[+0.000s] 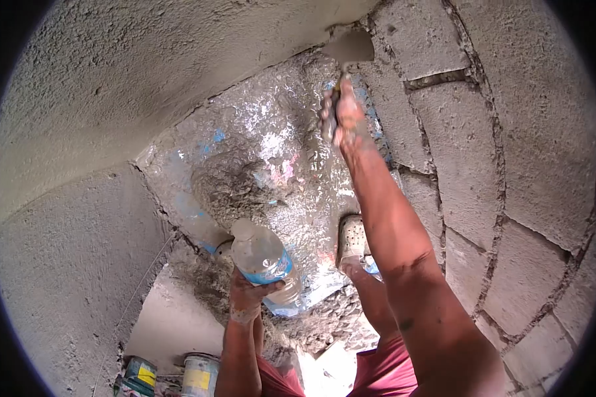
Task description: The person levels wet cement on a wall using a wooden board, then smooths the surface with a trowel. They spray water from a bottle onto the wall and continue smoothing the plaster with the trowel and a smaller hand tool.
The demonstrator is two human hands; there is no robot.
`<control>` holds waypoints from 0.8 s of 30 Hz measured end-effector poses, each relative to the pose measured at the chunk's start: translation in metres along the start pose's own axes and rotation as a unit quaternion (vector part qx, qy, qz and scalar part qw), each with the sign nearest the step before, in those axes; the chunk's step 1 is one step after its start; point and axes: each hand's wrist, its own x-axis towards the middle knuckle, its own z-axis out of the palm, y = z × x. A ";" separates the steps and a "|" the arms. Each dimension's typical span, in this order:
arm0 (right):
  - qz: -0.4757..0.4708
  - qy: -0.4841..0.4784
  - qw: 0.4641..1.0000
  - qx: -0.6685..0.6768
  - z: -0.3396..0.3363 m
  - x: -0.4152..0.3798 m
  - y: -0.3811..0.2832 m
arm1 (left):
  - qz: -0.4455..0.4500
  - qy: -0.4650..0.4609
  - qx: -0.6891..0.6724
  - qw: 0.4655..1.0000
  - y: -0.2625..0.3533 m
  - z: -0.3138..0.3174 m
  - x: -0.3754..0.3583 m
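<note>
A large clear plastic bottle (253,248) with a blue label is in my left hand (250,294), its fingers wrapped round the lower part. My right arm reaches forward to the top of the view. There my right hand (343,114), slightly blurred and smeared with mud, is closed round the handle of a trowel (351,47). The trowel's blade is near the corner where the wet floor meets the block wall. Wet grey mortar (245,188) with blue and pink scraps lies between my hands.
A block wall (460,132) with open joints rises at the right. Rough plastered walls (126,86) stand at the left and top left. My foot in a pale clog (352,239) is on the wet floor. Two buckets (198,377) (140,374) stand at the bottom left.
</note>
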 end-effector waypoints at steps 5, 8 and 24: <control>-0.052 -0.042 0.996 0.052 0.055 -0.004 -0.045 | -0.013 0.003 0.040 0.999 0.001 -0.007 0.004; -0.042 -0.051 0.993 0.095 0.085 -0.045 -0.089 | -0.013 0.006 0.021 1.000 0.006 -0.003 0.003; -0.019 -0.064 0.984 0.165 0.028 -0.042 0.011 | 0.021 -0.024 -0.069 0.997 0.013 -0.001 0.010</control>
